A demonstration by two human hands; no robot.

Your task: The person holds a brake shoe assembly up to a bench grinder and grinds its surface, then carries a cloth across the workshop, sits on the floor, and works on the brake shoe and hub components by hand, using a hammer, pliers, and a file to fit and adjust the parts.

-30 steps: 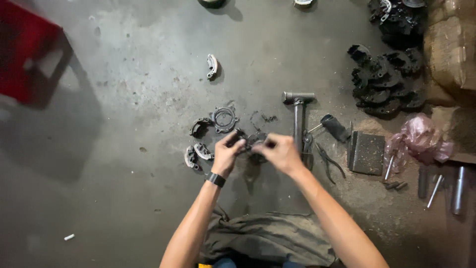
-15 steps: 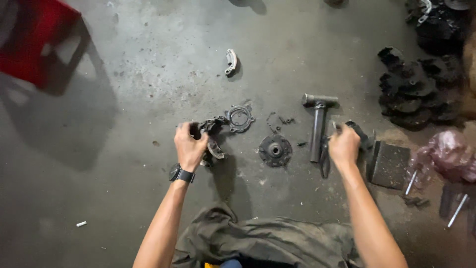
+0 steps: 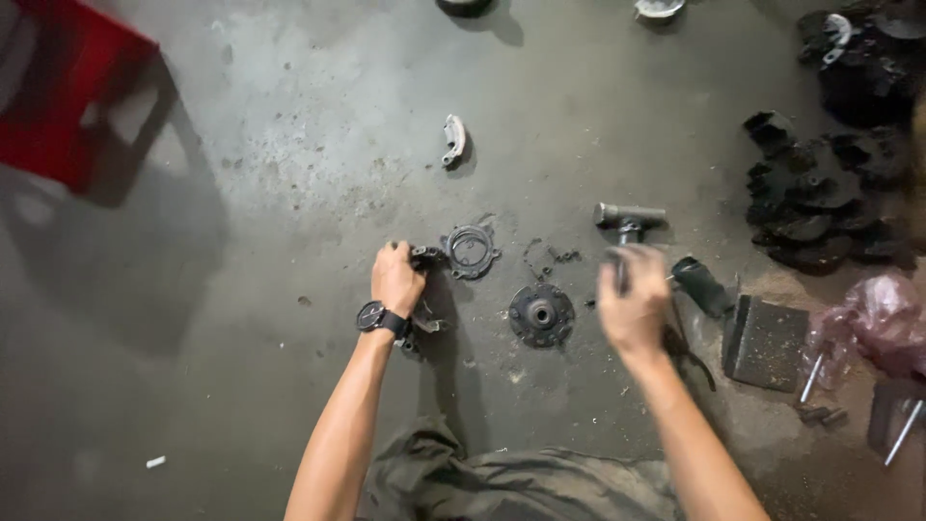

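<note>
My left hand [image 3: 397, 280], with a black watch on its wrist, is closed on a small dark metal part [image 3: 425, 257] on the concrete floor. Just right of it lies a round metal ring plate [image 3: 470, 251]. A dark round hub disc [image 3: 541, 315] sits on the floor between my hands, touched by neither. My right hand [image 3: 632, 301] is blurred and wrapped around the handle of a metal hammer, whose head [image 3: 629, 215] sticks out above the fingers. More small metal pieces [image 3: 422, 326] lie beside my left wrist.
A curved metal shoe [image 3: 453, 140] lies farther out. A pile of dark greasy parts [image 3: 820, 212] fills the right side. A black cylinder [image 3: 702, 286], a dark metal block [image 3: 767, 342], a pink plastic bag [image 3: 883, 323] and bolts sit at right. A red stool [image 3: 68, 106] stands at top left.
My hands have parted from the middle, leaving the hub disc on the floor. The left went to the small parts, the right moved onto the hammer handle.
</note>
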